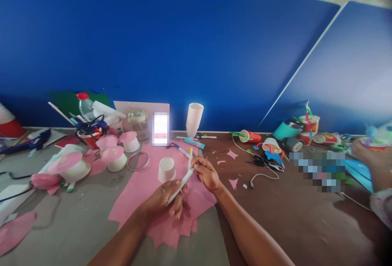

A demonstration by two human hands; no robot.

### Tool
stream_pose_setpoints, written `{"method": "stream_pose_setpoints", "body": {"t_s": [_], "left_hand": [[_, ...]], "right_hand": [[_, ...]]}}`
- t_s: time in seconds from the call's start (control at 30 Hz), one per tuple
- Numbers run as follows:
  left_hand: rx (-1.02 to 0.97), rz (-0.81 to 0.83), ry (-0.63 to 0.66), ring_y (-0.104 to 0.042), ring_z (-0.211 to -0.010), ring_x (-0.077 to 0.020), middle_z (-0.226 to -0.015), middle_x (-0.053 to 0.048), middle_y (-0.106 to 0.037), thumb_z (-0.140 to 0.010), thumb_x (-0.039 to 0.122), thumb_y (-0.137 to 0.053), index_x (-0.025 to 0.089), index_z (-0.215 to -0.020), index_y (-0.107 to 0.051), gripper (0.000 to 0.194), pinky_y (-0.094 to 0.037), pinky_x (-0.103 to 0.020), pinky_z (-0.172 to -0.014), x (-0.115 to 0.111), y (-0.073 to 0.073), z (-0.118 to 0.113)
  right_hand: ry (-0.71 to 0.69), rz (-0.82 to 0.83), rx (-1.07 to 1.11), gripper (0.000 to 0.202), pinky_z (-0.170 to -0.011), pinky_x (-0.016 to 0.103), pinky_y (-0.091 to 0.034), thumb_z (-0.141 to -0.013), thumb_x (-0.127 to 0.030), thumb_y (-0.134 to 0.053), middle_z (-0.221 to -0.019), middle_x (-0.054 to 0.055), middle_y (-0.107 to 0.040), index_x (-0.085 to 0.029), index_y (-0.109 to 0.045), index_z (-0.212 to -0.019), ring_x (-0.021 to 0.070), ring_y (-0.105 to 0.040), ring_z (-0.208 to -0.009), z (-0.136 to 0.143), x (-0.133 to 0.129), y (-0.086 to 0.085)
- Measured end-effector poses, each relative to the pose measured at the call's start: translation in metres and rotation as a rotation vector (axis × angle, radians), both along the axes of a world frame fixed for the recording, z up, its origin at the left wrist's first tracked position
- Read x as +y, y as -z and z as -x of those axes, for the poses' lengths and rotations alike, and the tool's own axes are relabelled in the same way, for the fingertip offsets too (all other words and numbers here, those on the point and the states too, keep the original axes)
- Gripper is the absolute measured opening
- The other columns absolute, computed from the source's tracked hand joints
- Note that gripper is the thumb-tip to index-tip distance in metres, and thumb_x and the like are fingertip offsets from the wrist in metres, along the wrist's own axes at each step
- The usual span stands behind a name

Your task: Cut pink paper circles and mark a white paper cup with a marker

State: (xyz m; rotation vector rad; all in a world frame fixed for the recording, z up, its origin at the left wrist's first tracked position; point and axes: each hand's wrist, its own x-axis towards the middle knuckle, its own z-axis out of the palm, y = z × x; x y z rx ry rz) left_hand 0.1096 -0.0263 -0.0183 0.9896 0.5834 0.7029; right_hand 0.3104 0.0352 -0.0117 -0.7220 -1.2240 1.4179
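Note:
Both my hands are on a slim white marker [181,187] held slantwise over pink paper sheets [131,202]. My left hand [167,198] grips its lower part, with the other fingers loosely curled beneath. At the upper end, by a small blue part, my right hand [206,171] pinches it with closed fingers. A yellow-tipped stick [191,152] shows just behind the right fingers; whether it touches them I cannot tell. Just beyond the left hand, a white paper cup [167,169] stands upside down on the pink paper. Scissors [181,149] lie past the cup.
A stack of paper cups [194,119] and a lit screen [161,129] stand near the blue partition [196,53]. Pink-topped cups [114,157] and a ring [137,162] are at left. Rightward lie paper scraps [232,154], a cable [263,175] and another person's hand [369,157].

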Motion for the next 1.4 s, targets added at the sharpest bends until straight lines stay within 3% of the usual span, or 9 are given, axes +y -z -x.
{"method": "stream_pose_setpoints", "body": {"t_s": [0.43, 0.6, 0.83, 0.97, 1.07, 1.17, 1.27, 1.33, 1.4], "left_hand": [[-0.041, 0.061, 0.017, -0.047, -0.037, -0.0136, -0.039, 0.008, -0.046, -0.092, 0.079, -0.077, 0.02, -0.087, -0.068, 0.06, -0.038, -0.028, -0.049, -0.001, -0.003, 0.005], [-0.078, 0.064, -0.001, -0.052, -0.039, -0.0138, -0.04, 0.01, -0.046, -0.096, 0.076, -0.075, 0.021, -0.089, -0.066, 0.056, -0.047, -0.028, -0.057, 0.002, -0.005, 0.001], [-0.093, 0.033, 0.07, -0.076, -0.061, -0.0253, -0.056, -0.002, -0.073, -0.092, 0.081, -0.076, 0.02, -0.092, -0.072, 0.061, -0.059, -0.039, -0.078, -0.006, -0.008, -0.008], [-0.035, 0.012, 0.084, -0.082, -0.078, -0.0317, -0.075, -0.007, -0.083, -0.103, 0.078, -0.062, 0.022, -0.098, -0.081, 0.06, -0.06, -0.049, -0.09, -0.006, -0.02, 0.006], [-0.045, -0.054, -0.153, -0.078, -0.074, -0.0277, -0.067, -0.004, -0.076, -0.102, 0.069, -0.071, 0.022, -0.099, -0.084, 0.049, -0.06, -0.044, -0.083, 0.006, -0.027, 0.029], [-0.201, -0.126, -0.565, -0.054, -0.053, -0.0128, -0.052, 0.009, -0.048, -0.091, 0.058, -0.091, 0.022, -0.092, -0.075, 0.039, -0.057, -0.031, -0.072, 0.023, -0.027, 0.053], [-0.184, -0.262, -0.965, -0.058, -0.068, -0.0124, -0.07, 0.007, -0.058, -0.083, 0.05, -0.098, 0.023, -0.096, -0.072, 0.04, -0.055, -0.028, -0.078, 0.035, -0.021, 0.065], [0.008, -0.306, -1.008, -0.069, -0.094, -0.0186, -0.095, 0.0, -0.072, -0.074, 0.046, -0.102, 0.024, -0.109, -0.073, 0.051, -0.055, -0.032, -0.092, 0.037, -0.014, 0.063], [0.227, -0.314, -0.894, -0.07, -0.114, -0.0276, -0.115, -0.005, -0.074, -0.065, 0.04, -0.103, 0.025, -0.117, -0.071, 0.063, -0.054, -0.041, -0.104, 0.035, -0.007, 0.057]], "right_hand": [[-0.134, 0.018, -0.058, 0.034, -0.062, 0.028, -0.038, -0.082, -0.053, -0.091, -0.064, -0.004, -0.057, -0.024, -0.074, -0.078, 0.014, -0.044, -0.061, 0.0, 0.0, 0.003], [-0.124, 0.093, 0.116, 0.042, -0.057, 0.027, -0.041, -0.076, -0.057, -0.098, -0.068, -0.006, -0.058, -0.025, -0.071, -0.087, 0.0131, -0.048, -0.058, 0.015, -0.008, -0.001], [-0.479, 0.163, 0.056, 0.047, -0.046, 0.024, -0.034, -0.078, -0.064, -0.096, -0.06, -0.009, -0.055, -0.025, -0.073, -0.089, 0.0125, -0.052, -0.046, 0.014, -0.019, -0.002], [-0.377, 0.208, 0.231, 0.053, -0.047, 0.026, -0.037, -0.077, -0.072, -0.095, -0.051, -0.011, -0.04, -0.025, -0.069, -0.075, 0.0112, -0.038, -0.045, -0.002, -0.01, 0.001], [-0.139, 0.228, 0.418, 0.041, -0.061, 0.03, -0.049, -0.083, -0.062, -0.095, -0.052, -0.011, -0.04, -0.026, -0.075, -0.084, 0.0121, -0.037, -0.049, -0.014, -0.001, -0.002], [-0.054, 0.264, 0.54, 0.035, -0.07, 0.034, -0.054, -0.085, -0.059, -0.095, -0.059, -0.009, -0.052, -0.029, -0.079, -0.093, 0.0137, -0.045, -0.054, -0.015, 0.004, -0.003], [-0.086, 0.312, 0.587, 0.039, -0.073, 0.035, -0.056, -0.075, -0.051, -0.102, -0.073, -0.005, -0.067, -0.029, -0.077, -0.094, 0.0162, -0.057, -0.065, -0.006, 0.003, 0.0], [-0.098, 0.319, 0.588, 0.038, -0.074, 0.035, -0.057, -0.071, -0.04, -0.104, -0.075, -0.004, -0.068, -0.028, -0.074, -0.092, 0.0166, -0.058, -0.068, 0.002, 0.001, 0.004], [-0.092, 0.323, 0.583, 0.038, -0.074, 0.034, -0.057, -0.069, -0.03, -0.103, -0.07, -0.007, -0.062, -0.028, -0.07, -0.089, 0.015, -0.054, -0.065, 0.008, -0.001, 0.008]]}}
